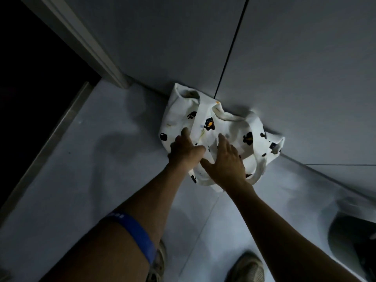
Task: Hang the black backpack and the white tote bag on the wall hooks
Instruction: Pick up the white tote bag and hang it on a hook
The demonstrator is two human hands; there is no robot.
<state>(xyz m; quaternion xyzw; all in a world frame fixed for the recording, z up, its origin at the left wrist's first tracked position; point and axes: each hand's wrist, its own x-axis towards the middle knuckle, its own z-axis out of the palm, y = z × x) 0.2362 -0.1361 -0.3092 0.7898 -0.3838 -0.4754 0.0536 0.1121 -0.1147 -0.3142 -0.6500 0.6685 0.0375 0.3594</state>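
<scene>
The white tote bag (234, 129), printed with black and orange patches, lies crumpled on the floor against the foot of the wall. My left hand (184, 150) rests on its left side with fingers spread beside one white strap (200, 121). My right hand (225, 161) lies flat over the bag's front, fingers apart, just above the second strap loop (259, 165). Neither hand has closed around anything. A dark blurred shape at the right edge (354, 239) may be the black backpack. No wall hooks are in view.
A grey wall (284, 68) with a dark vertical seam rises behind the bag. At the left stand a door frame (87, 43) and a dark doorway. My two shoes (247, 267) are on the light tiled floor (101, 159). A blue band circles my left forearm.
</scene>
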